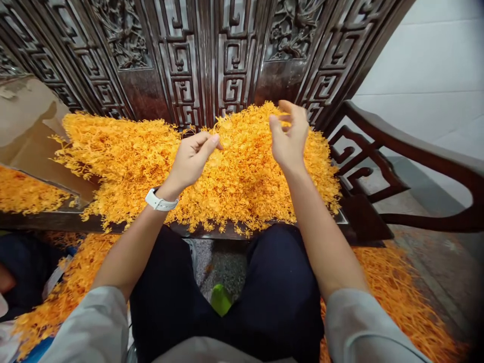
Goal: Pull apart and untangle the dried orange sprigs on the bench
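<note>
A large heap of orange, many-branched pieces (pixel 242 186), plastic-looking and flower-like, covers the seat of a dark wooden bench. Over the middle of this heap, my left hand (pixel 192 156) pinches a thin orange piece (pixel 218 125) between thumb and fingers; its outline blends into the pile behind. A white watch band circles that wrist. To the right, my right hand (pixel 290 133) is raised above the heap, thumb and fingers curved and apart, with nothing visible between them.
The carved bench back (pixel 207 60) rises behind the heap, and an armrest (pixel 416 141) stands at right. A cardboard piece (pixel 30 131) leans at left. More orange pieces (pixel 401 297) lie low on both sides. At lower left, another person (pixel 22 267) is partly visible.
</note>
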Available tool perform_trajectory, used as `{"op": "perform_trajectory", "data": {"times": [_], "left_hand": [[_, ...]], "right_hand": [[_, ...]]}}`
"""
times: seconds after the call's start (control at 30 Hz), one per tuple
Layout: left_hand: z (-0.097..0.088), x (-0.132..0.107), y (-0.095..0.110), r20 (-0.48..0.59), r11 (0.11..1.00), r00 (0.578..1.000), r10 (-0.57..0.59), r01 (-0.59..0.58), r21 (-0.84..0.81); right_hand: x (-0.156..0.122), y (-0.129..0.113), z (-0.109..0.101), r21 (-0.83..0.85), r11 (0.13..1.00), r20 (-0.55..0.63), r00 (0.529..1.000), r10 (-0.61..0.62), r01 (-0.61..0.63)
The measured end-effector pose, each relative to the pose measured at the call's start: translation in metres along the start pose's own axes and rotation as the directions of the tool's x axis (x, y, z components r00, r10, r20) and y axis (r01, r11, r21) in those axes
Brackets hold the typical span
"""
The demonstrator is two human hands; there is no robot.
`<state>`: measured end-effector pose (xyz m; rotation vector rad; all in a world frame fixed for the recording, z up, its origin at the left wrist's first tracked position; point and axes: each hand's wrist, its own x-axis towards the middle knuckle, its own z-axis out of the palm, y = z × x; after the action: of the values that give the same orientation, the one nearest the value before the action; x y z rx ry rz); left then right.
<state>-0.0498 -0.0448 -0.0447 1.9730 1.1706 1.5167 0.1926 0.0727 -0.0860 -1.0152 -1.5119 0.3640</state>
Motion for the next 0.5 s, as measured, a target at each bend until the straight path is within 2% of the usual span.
{"op": "perform_trajectory", "data": {"times": [0.03, 0.1, 0.13, 0.17, 0.23, 0.3, 0.37, 0.5], "left_hand": [[0.004, 0.000, -0.003, 0.008, 0.999, 1.000, 0.014, -0.015, 0.030], [0.010, -0.001, -0.006, 0.041, 0.995, 0.999, 0.033, -0.037, 0.097], [0.010, -0.001, -0.007, 0.059, 0.991, 0.998, 0.029, -0.036, 0.128], [0.010, -0.001, -0.006, 0.082, 0.989, 0.997, 0.017, -0.029, 0.146], [0.009, 0.001, -0.004, 0.144, 0.991, 0.989, -0.013, -0.007, 0.137], [0.008, 0.002, 0.002, 0.196, 0.996, 0.980, -0.028, 0.010, 0.094], [0.007, 0.003, 0.010, 0.237, 0.999, 0.971, -0.023, 0.013, 0.046], [0.000, 0.003, 0.019, 0.282, 0.993, 0.957, -0.068, 0.092, -0.073]], "right_hand": [[-0.006, -0.018, 0.004, 0.119, 0.993, 0.119, 0.993, -0.021, 0.007], [-0.017, -0.050, 0.011, 0.286, 0.958, 0.359, 0.930, -0.076, -0.032], [-0.021, -0.062, 0.012, 0.328, 0.944, 0.413, 0.905, -0.104, -0.041], [-0.024, -0.071, 0.013, 0.348, 0.937, 0.416, 0.901, -0.122, -0.033], [-0.026, -0.078, 0.012, 0.337, 0.941, 0.300, 0.945, -0.130, 0.022], [-0.021, -0.071, 0.012, 0.293, 0.954, 0.152, 0.982, -0.112, 0.064], [-0.010, -0.050, 0.011, 0.259, 0.963, 0.081, 0.992, -0.094, 0.070], [0.021, 0.023, -0.001, 0.299, 0.954, 0.070, 0.996, -0.050, 0.027]]}}
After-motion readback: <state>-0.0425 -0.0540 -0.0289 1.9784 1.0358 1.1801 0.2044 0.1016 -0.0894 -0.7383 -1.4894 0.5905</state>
